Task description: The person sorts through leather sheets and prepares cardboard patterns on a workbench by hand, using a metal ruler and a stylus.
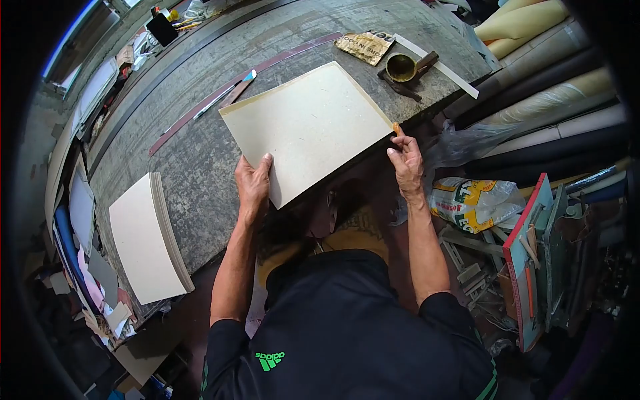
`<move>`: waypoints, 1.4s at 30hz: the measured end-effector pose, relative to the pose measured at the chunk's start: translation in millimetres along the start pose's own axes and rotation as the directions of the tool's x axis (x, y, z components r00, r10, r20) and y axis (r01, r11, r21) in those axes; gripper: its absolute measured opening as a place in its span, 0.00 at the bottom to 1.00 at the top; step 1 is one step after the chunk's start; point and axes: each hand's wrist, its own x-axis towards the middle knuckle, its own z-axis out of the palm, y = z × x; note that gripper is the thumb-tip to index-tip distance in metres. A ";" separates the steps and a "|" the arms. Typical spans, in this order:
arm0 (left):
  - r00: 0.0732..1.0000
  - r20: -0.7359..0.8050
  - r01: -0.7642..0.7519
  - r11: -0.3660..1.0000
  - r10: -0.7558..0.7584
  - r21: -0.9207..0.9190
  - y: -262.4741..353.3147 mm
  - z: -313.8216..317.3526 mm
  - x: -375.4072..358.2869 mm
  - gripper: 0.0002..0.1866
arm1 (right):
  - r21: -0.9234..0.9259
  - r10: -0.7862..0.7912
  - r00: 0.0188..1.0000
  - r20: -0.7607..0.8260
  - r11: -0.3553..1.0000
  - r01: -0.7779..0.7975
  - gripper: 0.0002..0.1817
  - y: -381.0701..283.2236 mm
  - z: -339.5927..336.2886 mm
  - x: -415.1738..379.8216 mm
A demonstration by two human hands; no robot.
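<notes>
A pale cardboard sheet (310,130) lies tilted at the near edge of the worktable, with a yellowish-brown band along its far and right edges. My left hand (254,183) is closed on the sheet's near-left edge, thumb on top and fingers hidden underneath. At the right corner, my right hand (407,163) has its index fingertip, coated in something orange-brown, against the edge. Its thumb stands apart from the partly curled fingers, and I see nothing held in it. A small round cup (401,67) with brown residue sits beyond the sheet.
A stack of cardboard sheets (148,240) rests on the worktable (200,163) at left. A utility knife (240,87), a long dark-red strip (267,65), a printed paper piece (365,48) and a white strip (445,69) lie farther back. Rolls of material (533,100) fill the right side.
</notes>
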 end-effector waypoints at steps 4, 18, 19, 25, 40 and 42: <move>0.975 0.018 -0.220 0.951 0.221 0.220 -3.3 -4.9 9.2 0.18 | -0.308 0.032 0.999 -0.005 0.951 -0.032 0.11 -2.0 6.6 -3.4; 0.989 -0.002 -0.062 0.440 0.145 0.896 24.5 -25.2 17.1 0.37 | -0.657 -0.355 0.816 0.457 0.483 0.578 0.12 -10.7 118.3 -100.1; 0.991 0.010 -0.064 0.416 0.130 0.907 25.3 -26.9 18.8 0.38 | -0.638 -0.354 0.788 0.504 0.462 0.616 0.12 -11.1 124.8 -104.9; 0.999 0.041 -0.046 0.292 0.023 0.955 42.2 -33.2 25.7 0.43 | -0.499 -0.355 0.626 0.694 0.389 0.774 0.10 -25.0 150.9 -120.0; 0.829 0.548 -0.559 0.124 0.113 0.820 48.1 82.5 161.5 0.41 | -0.546 -0.218 0.975 0.044 0.812 0.206 0.19 -98.4 -12.8 15.7; 0.834 0.548 -0.552 0.113 0.066 0.826 53.7 94.7 163.0 0.41 | -0.661 -0.185 0.980 0.072 0.727 0.186 0.21 -99.6 -22.4 44.6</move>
